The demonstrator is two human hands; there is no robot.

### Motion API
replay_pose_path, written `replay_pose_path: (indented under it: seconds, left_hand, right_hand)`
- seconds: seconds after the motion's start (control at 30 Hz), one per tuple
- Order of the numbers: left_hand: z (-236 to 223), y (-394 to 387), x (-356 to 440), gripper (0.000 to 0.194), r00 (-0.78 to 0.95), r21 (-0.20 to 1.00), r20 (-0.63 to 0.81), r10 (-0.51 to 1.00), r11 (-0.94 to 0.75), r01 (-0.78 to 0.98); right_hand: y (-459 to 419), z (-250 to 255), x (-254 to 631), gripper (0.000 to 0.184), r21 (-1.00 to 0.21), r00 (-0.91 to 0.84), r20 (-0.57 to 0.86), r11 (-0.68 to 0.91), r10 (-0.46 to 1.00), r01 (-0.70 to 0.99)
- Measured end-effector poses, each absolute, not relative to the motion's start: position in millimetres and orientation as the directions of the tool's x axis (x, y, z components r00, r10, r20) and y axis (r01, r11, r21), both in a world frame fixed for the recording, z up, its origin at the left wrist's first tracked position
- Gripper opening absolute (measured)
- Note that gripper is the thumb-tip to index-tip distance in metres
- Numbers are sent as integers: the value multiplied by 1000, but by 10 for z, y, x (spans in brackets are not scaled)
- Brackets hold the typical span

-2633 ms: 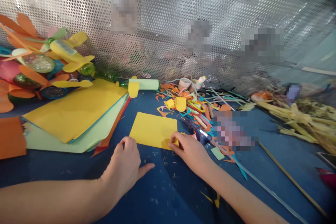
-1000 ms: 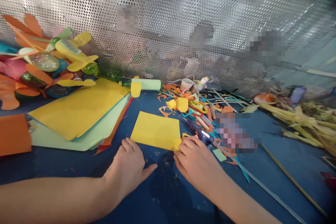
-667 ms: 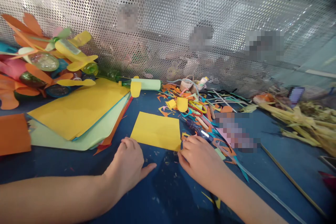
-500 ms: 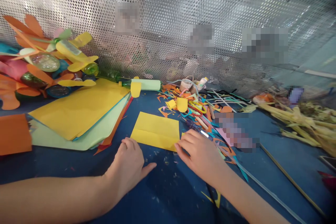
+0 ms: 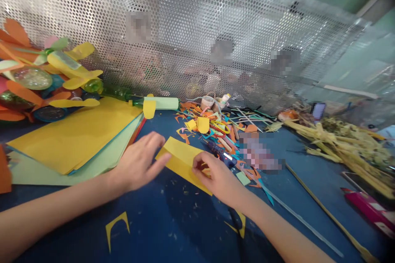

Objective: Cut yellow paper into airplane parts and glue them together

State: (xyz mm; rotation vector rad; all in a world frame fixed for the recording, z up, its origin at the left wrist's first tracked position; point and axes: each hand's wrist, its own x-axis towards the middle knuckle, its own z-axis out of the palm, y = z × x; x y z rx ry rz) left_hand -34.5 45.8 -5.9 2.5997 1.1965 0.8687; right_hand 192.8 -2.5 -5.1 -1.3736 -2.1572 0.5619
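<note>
A creased piece of yellow paper (image 5: 182, 156) lies tilted above the blue table, between my two hands. My right hand (image 5: 217, 178) is closed at its right part, thumb and forefinger pinched on the sheet. At the paper's left end is my left hand (image 5: 143, 162), its fingers apart and the thumb stretched towards the edge; it grips nothing. Just past my right hand lies a dark glue gun (image 5: 220, 152), partly hidden, among paper scraps (image 5: 185, 135).
Stacked coloured sheets (image 5: 89, 131) lie at left, with bottle-and-paper flowers (image 5: 72, 65) behind them. A perforated metal screen (image 5: 185, 41) stands along the back. Dried husks (image 5: 336, 144), a long stick (image 5: 327, 209) and a magenta box (image 5: 367, 209) are at right.
The yellow paper has turned and its right end has come nearer me. My left hand has opened out and risen to its left end; my right hand has moved onto the sheet.
</note>
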Motion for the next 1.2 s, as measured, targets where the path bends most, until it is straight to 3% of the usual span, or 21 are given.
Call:
replay_pose_path:
  seconds: [0.07,0.13,0.2,0.33,0.47,0.63,0.77,0.83,0.93,1.07,1.2]
  left_hand:
    - [-72,663,-398,35,336,667,446,829,-559,492]
    - [-102,814,-408,47,216,909,334,917,-375,184]
    - [-124,871,-383,64,316,989,148,937,-133,-69]
    - [-130,724,-310,77,593,973,-106,798,206,-103]
    - [-150,525,-279,60,632,944,-212,745,324,-65]
    - [-235,534,-270,53,564,950,-235,792,309,-37]
    - [-326,653,-290,51,469,971,-202,860,237,-17]
    - [-346,712,-319,53,418,980,-169,892,196,-23]
    - [-324,781,-377,56,424,976,-192,885,216,-9]
    - [-247,812,-430,54,551,958,-271,789,277,75]
    - [-200,786,-428,49,619,964,-245,746,256,72]
  right_hand:
    - [-62,44,1944,2,-676,-341,216,392,915,624]
    - [-83,96,1951,5,-750,-270,239,354,933,559]
    - [-68,83,1943,8,-847,-134,257,290,957,445]
    - [42,-122,1905,10,-980,49,155,147,987,135]
    - [123,-349,1913,14,-978,121,73,47,990,205]
    - [175,-330,1996,15,-887,69,185,137,980,441]
    - [271,-138,2160,21,-963,48,129,114,990,244]
    - [348,-55,2317,25,-978,118,152,133,981,159]
    - [476,-22,2576,28,-957,230,220,163,948,241]
    - [534,-132,2655,24,-903,109,166,107,980,417]
    - [387,-212,2379,32,-864,-74,198,210,977,458]
